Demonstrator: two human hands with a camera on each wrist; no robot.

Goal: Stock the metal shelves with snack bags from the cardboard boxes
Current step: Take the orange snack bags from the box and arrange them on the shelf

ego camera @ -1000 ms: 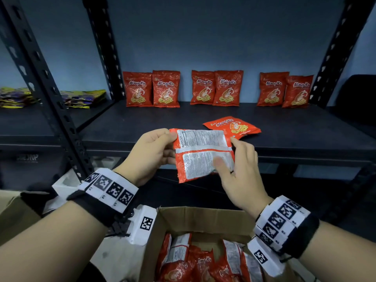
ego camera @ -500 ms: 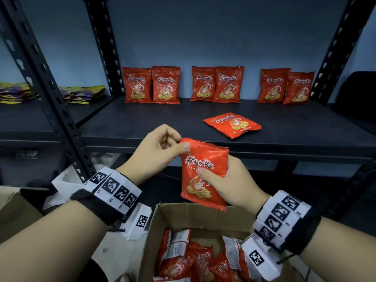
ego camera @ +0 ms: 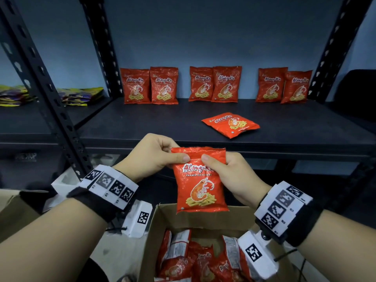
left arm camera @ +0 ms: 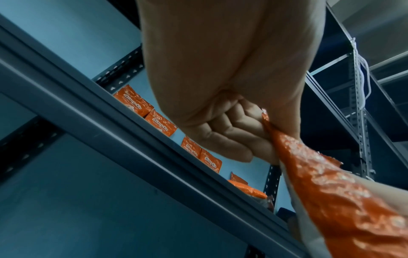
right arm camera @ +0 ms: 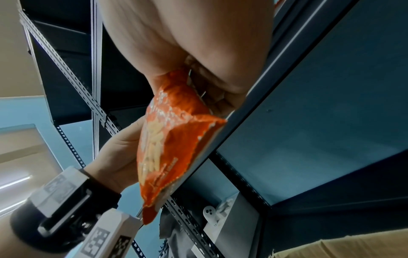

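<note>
Both the left hand (ego camera: 154, 157) and right hand (ego camera: 234, 176) are pinching a prawn cracker bag (ego camera: 201, 180) above the cardboard box (ego camera: 162, 226), which is holding more; six bags (ego camera: 213, 84) are standing on the metal shelf (ego camera: 142, 123), one lying flat (ego camera: 231, 124).

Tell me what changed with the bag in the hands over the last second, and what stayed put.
The held bag was turned over: a second ago its white printed back faced the camera sideways, now its prawn front faces it, upright. The left hand and right hand shifted to pinch its top corners. Unchanged: six bags standing at the shelf's back, the flat bag, and the cardboard box.
</note>
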